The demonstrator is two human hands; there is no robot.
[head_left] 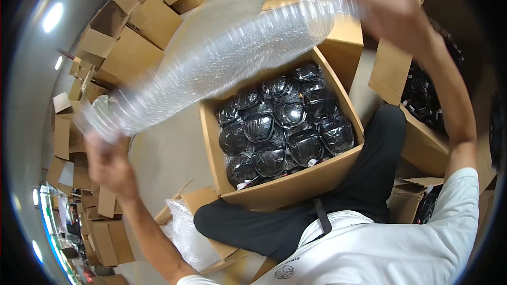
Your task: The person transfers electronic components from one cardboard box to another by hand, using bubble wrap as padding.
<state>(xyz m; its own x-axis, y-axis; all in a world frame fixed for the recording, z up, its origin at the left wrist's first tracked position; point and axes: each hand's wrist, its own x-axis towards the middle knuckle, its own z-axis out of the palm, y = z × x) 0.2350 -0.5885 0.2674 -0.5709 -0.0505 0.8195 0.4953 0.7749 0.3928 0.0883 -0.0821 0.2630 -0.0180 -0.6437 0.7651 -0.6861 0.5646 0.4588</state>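
Note:
A long sheet of clear bubble wrap [232,55] is stretched between my two hands, blurred by motion. My left hand [110,166] grips its lower left end, and my right hand [388,8] holds the upper right end, raised higher. Below the sheet stands an open cardboard box [285,190] between my legs. Inside it sit several shiny black rounded items [259,127], each in clear plastic wrapping and packed in rows. The sheet hangs above the box's far side and hides part of the floor behind it.
Beside my left knee is a smaller carton [200,198] with more bubble wrap [187,235]. To the right stands an open box [422,132] of black items. Many cardboard boxes [132,53] are piled along the left, and others [306,0] stand at the far side.

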